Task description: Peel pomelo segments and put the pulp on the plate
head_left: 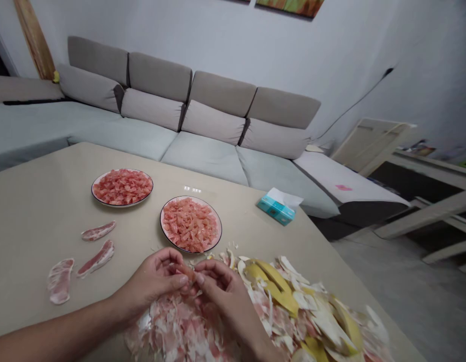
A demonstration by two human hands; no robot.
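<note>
My left hand (155, 279) and my right hand (223, 286) meet at the table's near edge, both pinched on one small pink pomelo piece (187, 274) between the fingertips. Under them lies a heap of pink-white membrane scraps (180, 327). Just beyond the hands stands a plate (218, 226) full of peeled pink flesh. A second full plate (95, 183) stands further left. Several unpeeled pomelo segments (97, 259) lie on the table to the left.
Yellow and white pomelo peel (293, 301) is piled to the right on the beige table (40, 211). A teal tissue pack (277, 208) lies near the far right edge. A grey sofa (202, 125) runs behind the table.
</note>
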